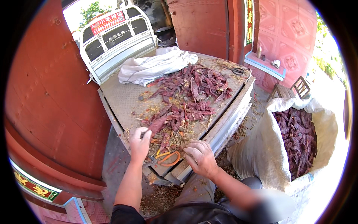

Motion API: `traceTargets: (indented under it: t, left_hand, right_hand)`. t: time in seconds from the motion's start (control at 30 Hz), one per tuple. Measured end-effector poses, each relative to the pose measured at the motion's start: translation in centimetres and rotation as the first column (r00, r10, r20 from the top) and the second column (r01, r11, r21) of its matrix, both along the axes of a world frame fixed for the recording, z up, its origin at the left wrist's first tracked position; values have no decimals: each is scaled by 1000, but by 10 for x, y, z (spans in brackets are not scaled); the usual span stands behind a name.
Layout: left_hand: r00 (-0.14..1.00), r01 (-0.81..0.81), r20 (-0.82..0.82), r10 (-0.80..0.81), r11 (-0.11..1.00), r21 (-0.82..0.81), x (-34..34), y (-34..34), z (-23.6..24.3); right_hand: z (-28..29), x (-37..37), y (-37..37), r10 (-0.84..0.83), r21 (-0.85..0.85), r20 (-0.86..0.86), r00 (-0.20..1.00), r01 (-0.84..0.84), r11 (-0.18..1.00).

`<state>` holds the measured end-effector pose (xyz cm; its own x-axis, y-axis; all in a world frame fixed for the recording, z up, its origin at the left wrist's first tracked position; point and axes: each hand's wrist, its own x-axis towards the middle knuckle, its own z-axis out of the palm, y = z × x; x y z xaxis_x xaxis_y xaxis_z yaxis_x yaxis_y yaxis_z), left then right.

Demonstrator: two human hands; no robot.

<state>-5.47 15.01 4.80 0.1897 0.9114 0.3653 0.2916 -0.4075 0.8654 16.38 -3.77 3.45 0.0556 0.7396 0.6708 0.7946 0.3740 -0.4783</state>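
My left hand (140,145) is closed in a pinch at the near left of the truck bed. A long dried red chili pepper (158,124) reaches from its fingertips toward the pile. Over the bed's near edge is my right hand (201,157), fingers loosely bent, thumb apart, nothing visible in it. Between the hands lie orange-handled scissors (168,159), blades toward the left. The pile of dried chili peppers (199,84) spreads across the bed beyond, with stem scraps (179,139) at its near side.
A white woven sack (156,65) lies crumpled behind the pile. Dark-handled scissors (237,70) rest at the far right corner. On my right stands a large open sack (257,149) full of dried chilies. A small wooden chair (289,90) is behind it; a red metal door (52,86) rises left.
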Motion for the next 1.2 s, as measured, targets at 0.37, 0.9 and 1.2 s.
traceTargets:
  t: [0.37, 0.9, 1.2]
  left_hand:
    - [818, 573, 31, -574, 810, -128, 47, -127, 9]
    - [700, 712, 260, -665, 625, -320, 68, -169, -42]
    - [949, 109, -308, -59, 983, 147, 35, -108, -24]
  right_hand:
    - [2, 21, -42, -67, -509, -253, 965, -73, 858]
    - [-32, 28, -102, -54, -391, -540, 840, -194, 900]
    - [-55, 33, -125, -144, -415, -815, 561, -391, 821]
